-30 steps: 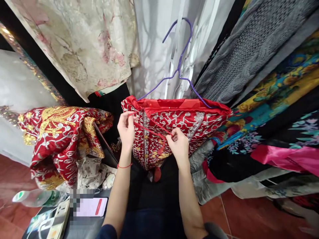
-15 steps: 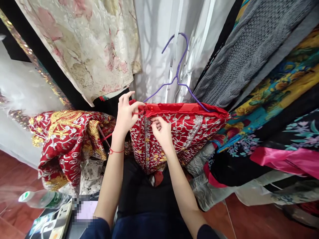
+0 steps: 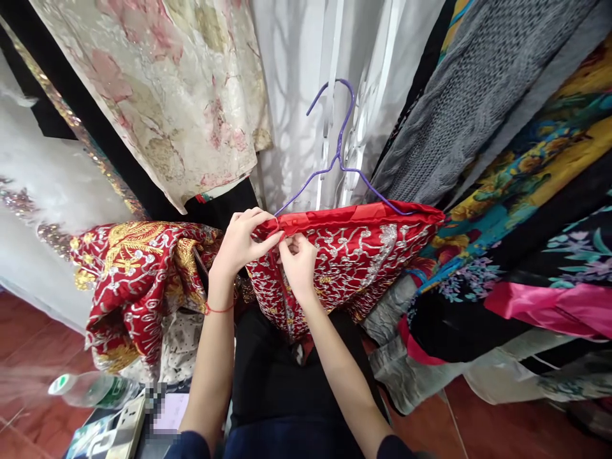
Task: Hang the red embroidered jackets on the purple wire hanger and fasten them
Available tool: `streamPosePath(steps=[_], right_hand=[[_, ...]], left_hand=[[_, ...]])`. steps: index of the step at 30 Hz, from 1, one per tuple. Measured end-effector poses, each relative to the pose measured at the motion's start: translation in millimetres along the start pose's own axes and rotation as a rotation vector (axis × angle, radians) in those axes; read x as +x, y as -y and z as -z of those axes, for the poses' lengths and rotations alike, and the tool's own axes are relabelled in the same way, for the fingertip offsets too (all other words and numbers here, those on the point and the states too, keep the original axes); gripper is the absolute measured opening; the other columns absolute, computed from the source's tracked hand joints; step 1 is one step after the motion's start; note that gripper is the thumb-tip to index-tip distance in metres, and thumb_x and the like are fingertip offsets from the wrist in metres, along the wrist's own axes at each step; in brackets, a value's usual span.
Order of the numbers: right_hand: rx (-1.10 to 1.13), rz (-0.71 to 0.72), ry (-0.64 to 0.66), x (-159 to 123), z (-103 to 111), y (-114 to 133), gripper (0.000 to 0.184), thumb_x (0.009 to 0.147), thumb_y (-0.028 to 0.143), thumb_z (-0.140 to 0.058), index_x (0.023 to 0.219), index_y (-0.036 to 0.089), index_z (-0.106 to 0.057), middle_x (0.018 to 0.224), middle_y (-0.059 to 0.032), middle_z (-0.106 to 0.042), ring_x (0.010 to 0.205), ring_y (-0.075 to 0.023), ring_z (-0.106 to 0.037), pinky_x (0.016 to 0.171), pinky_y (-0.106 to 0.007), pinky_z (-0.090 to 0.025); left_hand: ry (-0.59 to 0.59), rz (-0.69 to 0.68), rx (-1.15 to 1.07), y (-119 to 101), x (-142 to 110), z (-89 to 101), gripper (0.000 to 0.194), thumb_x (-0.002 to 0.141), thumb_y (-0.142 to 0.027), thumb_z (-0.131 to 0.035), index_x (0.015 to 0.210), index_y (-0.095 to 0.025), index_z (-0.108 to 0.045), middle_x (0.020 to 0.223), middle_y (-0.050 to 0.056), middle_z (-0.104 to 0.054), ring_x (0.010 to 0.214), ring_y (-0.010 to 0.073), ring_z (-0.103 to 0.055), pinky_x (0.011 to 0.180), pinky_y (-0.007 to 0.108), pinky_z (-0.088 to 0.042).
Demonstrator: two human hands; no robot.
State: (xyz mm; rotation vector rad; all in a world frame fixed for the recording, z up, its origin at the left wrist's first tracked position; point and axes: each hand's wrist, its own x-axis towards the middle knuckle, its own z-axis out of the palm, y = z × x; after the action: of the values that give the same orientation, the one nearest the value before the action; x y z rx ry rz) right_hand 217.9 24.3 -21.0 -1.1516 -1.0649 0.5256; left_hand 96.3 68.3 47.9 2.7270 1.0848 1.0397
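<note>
A red embroidered skirt [image 3: 354,255], with silver and gold stitching and a plain satin waistband [image 3: 335,218], lies in front of me. The lower part of a purple wire hanger [image 3: 340,153] goes down behind the front of the waistband. At the band's left end my left hand [image 3: 246,241] is closed, thumb and fingers pinching the red fabric. Right beside it, my right hand [image 3: 299,264] pinches the same edge just below the band, its fingertips almost meeting the left ones. Whether a small fastener or cord sits between the fingertips is hidden.
Another red and gold embroidered garment [image 3: 138,280] lies to the left. A plastic bottle [image 3: 95,389] and a power strip [image 3: 125,424] are at the lower left. Floral cream fabric [image 3: 191,95] hangs above; a grey knit [image 3: 459,115] and other clothes hang at the right.
My left hand has come down onto the waistband from its raised, spread pose. My right hand has moved slightly left, so the fingertips of both hands now meet at the edge.
</note>
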Motion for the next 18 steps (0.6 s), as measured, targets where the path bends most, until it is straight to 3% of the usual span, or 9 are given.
streamPosePath(steps=[8,14,18], right_hand=[[-0.147,0.021,-0.088,-9.3,-0.9,5.7,0.018,0.087,0.038,-0.057,0.075,0.025,-0.055,0.067,0.0003,-0.067,0.056,-0.0165,-0.06,0.065,-0.032,-0.053],[0.169,-0.055,0.032,-13.8,1.7,11.9,0.016,0.086,0.036,-0.054,0.076,0.025,-0.048,0.06,0.0058,-0.057,0.044,-0.011,-0.056,0.044,-0.022,-0.046],[0.239,-0.14,0.101,-18.8,8.5,7.6,0.017,0.084,0.033,-0.055,0.073,0.024,-0.046,0.051,0.0083,-0.054,0.034,-0.0091,-0.053,0.036,-0.019,-0.039]], left_hand=[[-0.123,0.092,-0.051,-10.5,-0.6,-12.4,0.017,0.087,-0.037,-0.064,0.092,-0.024,-0.075,0.083,0.001,-0.069,0.081,0.0181,-0.062,0.08,0.034,-0.035],[-0.239,0.182,-0.084,-22.2,-3.0,-16.9,0.021,0.087,-0.037,-0.065,0.073,-0.023,-0.074,0.073,0.0,-0.067,0.072,0.0157,-0.059,0.076,0.034,-0.035],[-0.311,0.223,-0.079,-26.9,-2.6,-22.1,0.024,0.086,-0.041,-0.067,0.07,-0.024,-0.074,0.07,-0.001,-0.066,0.07,0.0151,-0.057,0.076,0.035,-0.034]])
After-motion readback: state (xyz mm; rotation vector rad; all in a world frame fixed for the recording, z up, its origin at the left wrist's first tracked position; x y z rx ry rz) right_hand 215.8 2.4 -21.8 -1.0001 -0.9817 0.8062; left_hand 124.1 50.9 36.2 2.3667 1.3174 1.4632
